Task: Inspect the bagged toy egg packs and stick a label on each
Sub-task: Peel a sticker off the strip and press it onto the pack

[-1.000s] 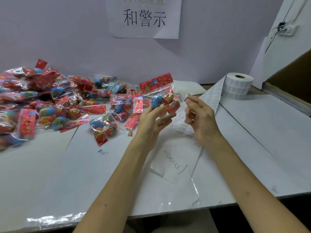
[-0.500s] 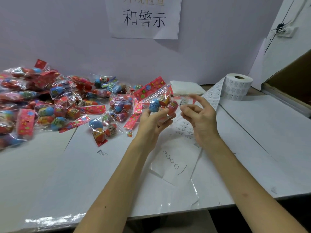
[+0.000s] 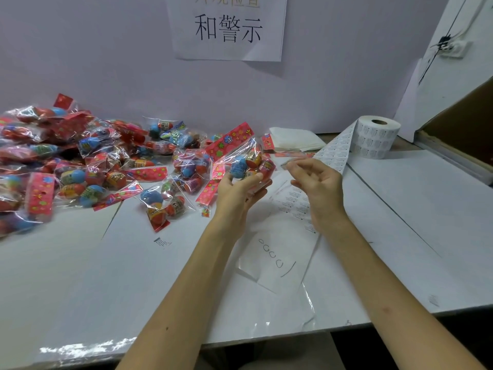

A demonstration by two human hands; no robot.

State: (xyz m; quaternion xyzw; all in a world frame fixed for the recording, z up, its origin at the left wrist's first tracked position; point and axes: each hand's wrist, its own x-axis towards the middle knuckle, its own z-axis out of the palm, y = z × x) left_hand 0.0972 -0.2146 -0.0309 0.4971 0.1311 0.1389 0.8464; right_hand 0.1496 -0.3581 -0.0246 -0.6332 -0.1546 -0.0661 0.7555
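One egg pack (image 3: 244, 162) is up off the table (image 3: 400, 209) just above the middle of the frame, held in your left hand (image 3: 237, 190). Its fingers (image 3: 260, 182) curl up under the clear bag and the thumb bears on its near face. Over the last second you have tipped this pack, so that its red header card now slants toward the upper right, and you have lowered it a little. Your right hand (image 3: 320, 190) has come away from the label strip (image 3: 334, 152) that trails down from the roll (image 3: 377, 137) at the upper right. Its fingers (image 3: 306, 166), bunched tightly a second ago, are now loosely curled. The thumb and forefinger pinch a small pale label (image 3: 287, 163), though motion blur softens the grip.

That reads as peeling done and sticking about to start: the label is free of the strip and the pack's face is turned toward it.

The label sits just to the right of the pack's right edge, near but apart, with a sliver of table showing between them. The pack lies left of your right fingertips and level with them, so a short sideways move would probably bring them together.

Many more packs wait in the pile (image 3: 88, 161) across the left of the frame. Whether any of them already carries a label is too small to tell.
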